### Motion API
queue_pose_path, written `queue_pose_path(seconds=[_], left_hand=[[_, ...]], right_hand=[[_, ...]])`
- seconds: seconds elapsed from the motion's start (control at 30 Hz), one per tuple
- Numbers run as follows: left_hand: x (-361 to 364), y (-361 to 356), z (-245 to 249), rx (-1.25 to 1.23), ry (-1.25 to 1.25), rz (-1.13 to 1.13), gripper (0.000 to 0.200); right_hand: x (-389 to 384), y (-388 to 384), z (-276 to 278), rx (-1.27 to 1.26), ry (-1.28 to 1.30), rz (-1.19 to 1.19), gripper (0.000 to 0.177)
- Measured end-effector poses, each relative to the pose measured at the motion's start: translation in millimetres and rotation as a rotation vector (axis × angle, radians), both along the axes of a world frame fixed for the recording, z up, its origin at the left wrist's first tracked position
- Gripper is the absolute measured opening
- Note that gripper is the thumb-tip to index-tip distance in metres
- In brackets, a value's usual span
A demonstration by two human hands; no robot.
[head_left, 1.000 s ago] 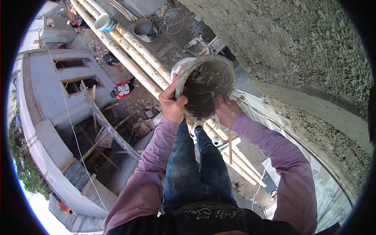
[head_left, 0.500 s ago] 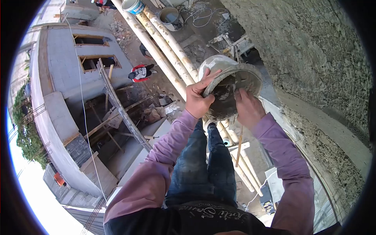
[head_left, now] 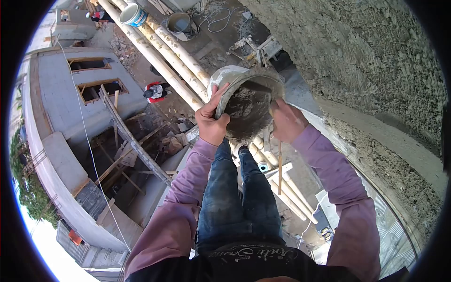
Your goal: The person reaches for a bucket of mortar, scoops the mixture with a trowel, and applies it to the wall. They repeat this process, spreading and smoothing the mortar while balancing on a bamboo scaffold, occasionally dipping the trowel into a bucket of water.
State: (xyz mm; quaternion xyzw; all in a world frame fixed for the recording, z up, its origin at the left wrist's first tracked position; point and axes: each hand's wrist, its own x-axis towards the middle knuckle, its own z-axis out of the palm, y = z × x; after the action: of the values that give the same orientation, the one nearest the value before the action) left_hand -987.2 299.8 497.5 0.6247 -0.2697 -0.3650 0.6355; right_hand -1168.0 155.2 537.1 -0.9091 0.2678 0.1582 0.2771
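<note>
A mortar-caked bucket (head_left: 225,77) is tilted with its mouth toward me, wet grey mortar (head_left: 244,107) inside. My left hand (head_left: 212,116) grips its left rim, thumb at the mouth and fingers on the outer wall. At the right side of the mouth, my right hand (head_left: 287,121) is closed round what looks like a tool handle, mostly hidden by the fingers. A dark blade edge shows inside the bucket near that hand. Below the right hand hangs a thin brown stick (head_left: 280,168).
Long wooden poles (head_left: 164,58) run under me, with a white-and-blue bucket (head_left: 134,16) on them. Rough plastered wall (head_left: 357,61) rises at the right. Far below at left, a person in red and white (head_left: 155,92) stands near rubble; another person (head_left: 97,17) is at the top.
The bucket and both hands have shifted left in view. My right hand has moved from inside the mouth to its right rim, and more mortar shows. The background has shifted left too.
</note>
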Motion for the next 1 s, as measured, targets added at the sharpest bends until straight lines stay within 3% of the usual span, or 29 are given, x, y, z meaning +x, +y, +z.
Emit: queue_pose_path(seconds=[0.1,0.13,0.23,0.27,0.4,0.5,0.53,0.57,0.63,0.67,0.77,0.87,1.0], left_hand=[[3,-16,10,-0.050,-0.112,-0.009,0.070],[8,-20,11,-0.055,-0.145,-0.022,0.070],[9,-16,6,-0.018,-0.153,-0.011,0.070],[6,-13,4,-0.011,-0.146,-0.011,0.070],[9,-31,0,-0.115,-0.186,0.019,0.070],[10,-23,-5,-0.050,-0.159,0.040,0.070],[9,-18,-6,-0.035,-0.150,0.033,0.070],[8,-18,-7,-0.032,-0.144,0.029,0.070],[3,-24,-3,-0.086,-0.189,0.034,0.069],[2,-30,-1,-0.109,-0.202,0.049,0.069],[2,-40,-7,-0.129,-0.181,0.115,0.073],[15,-44,-9,-0.132,-0.238,0.205,0.068],[18,-36,-2,-0.205,-0.515,0.009,0.061]], right_hand=[[0,17,-42,0.006,0.260,0.058,0.031],[-8,33,-52,-0.028,0.215,0.083,0.029],[3,3,-4,0.081,0.139,0.111,0.030],[8,1,-9,0.018,-0.004,-0.100,0.031],[0,24,-56,-0.051,0.203,0.026,0.033],[-23,-12,-53,0.466,0.045,-0.171,0.031],[-19,-41,-35,1.059,0.186,-0.519,0.029],[-18,-50,-44,1.061,0.160,-0.605,0.029],[-21,-55,-66,1.056,0.111,-0.765,0.029],[-12,-39,-80,0.989,0.134,-0.672,0.038],[-11,23,-82,-0.021,-0.095,0.030,0.045],[-24,14,-11,0.064,0.025,0.165,0.048],[-49,-29,2,-0.036,-0.046,-0.160,0.040]])
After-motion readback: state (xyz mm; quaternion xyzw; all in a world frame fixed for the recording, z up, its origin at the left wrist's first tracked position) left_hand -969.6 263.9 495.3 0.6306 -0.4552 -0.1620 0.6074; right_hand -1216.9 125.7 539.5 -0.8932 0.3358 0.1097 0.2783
